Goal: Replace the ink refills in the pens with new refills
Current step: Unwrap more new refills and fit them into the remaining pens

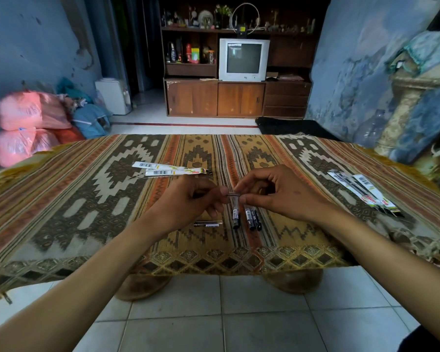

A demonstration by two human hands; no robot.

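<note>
My left grip (188,199) and right grip (272,191) both pinch one thin refill (233,195), fingers curled; most of it is hidden. Pens (249,217) lie just below on the counter (87,199). Refill packets (172,170) far left, more (363,191) right.

A home living room; old television (244,59) in wooden cabinet (239,99).

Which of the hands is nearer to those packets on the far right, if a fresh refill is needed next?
The right hand, probably. The white refill packets lie on its side of the patterned cloth, while the left hand would have to cross over. Both hands pinch a thin pen part now.
</note>
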